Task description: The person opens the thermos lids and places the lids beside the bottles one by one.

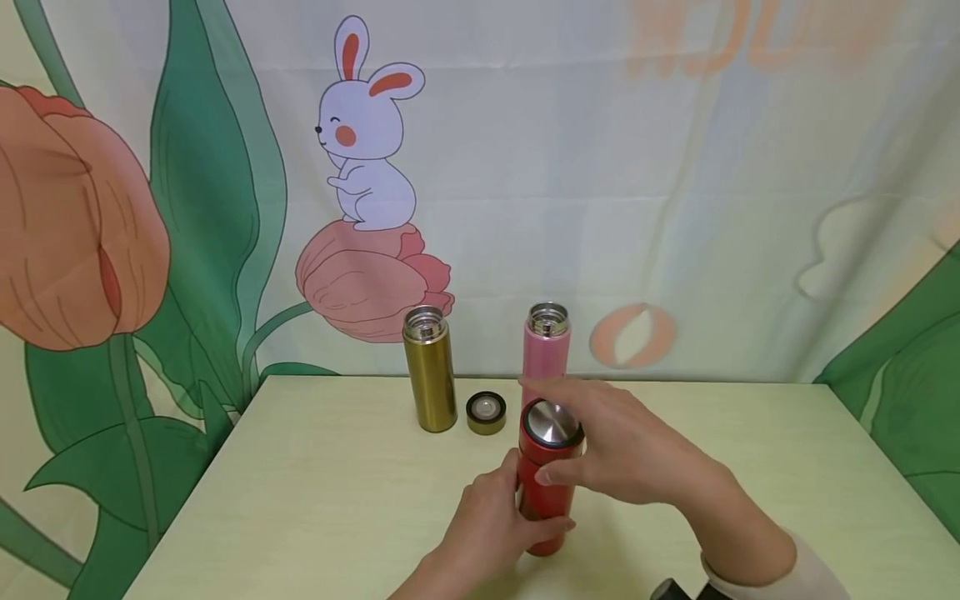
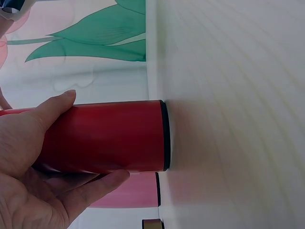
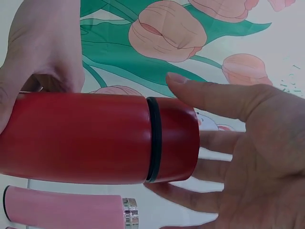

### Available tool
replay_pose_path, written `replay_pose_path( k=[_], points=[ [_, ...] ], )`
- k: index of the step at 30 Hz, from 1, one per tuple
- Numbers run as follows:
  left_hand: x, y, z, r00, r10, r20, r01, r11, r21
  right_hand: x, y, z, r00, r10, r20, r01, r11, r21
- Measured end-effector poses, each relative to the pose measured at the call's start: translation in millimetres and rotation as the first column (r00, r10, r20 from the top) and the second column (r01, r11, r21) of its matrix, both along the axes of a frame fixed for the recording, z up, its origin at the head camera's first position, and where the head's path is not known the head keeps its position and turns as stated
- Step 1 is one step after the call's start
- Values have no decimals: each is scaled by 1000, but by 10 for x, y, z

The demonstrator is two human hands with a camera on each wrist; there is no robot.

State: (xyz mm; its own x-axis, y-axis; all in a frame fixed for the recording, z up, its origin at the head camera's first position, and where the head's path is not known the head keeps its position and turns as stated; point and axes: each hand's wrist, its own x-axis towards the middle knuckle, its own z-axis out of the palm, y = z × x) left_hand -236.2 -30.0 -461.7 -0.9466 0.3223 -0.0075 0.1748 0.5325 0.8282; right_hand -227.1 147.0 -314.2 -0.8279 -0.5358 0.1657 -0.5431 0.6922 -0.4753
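Note:
A red thermos [image 1: 551,493] stands upright near the middle of the table, its red cap [image 3: 178,138] with a steel top seated above a black ring. My left hand [image 1: 486,518] grips the lower body; in the left wrist view, thumb and fingers [image 2: 97,193] lie on opposite sides. Around the cap, my right hand [image 1: 630,446] spreads its thumb and extended fingers, the palm apart from the steel top. In the right wrist view the thumb [image 3: 209,98] overlaps the cap's edge. Just behind stands an uncapped pink thermos [image 1: 546,357], partly hidden by the right hand and red thermos.
An uncapped gold thermos [image 1: 431,375] stands toward the back, left of the pink one. Beside it a gold cap [image 1: 486,414] lies with its inner side up. The pale table [image 1: 315,492] meets a cloth backdrop [image 1: 495,183] printed with a rabbit and tulips.

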Motion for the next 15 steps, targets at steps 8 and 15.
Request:
replay_pose_path(
  k=[8, 15],
  points=[
    [9, 10, 6, 1000, 14, 1, -14, 1000, -13, 75, -76, 12, 981, -187, -46, 189, 981, 32],
    [21, 3, 4, 999, 4, -33, -4, 1000, -13, 151, -179, -5, 941, -299, -158, 320, 939, 130]
  ],
)
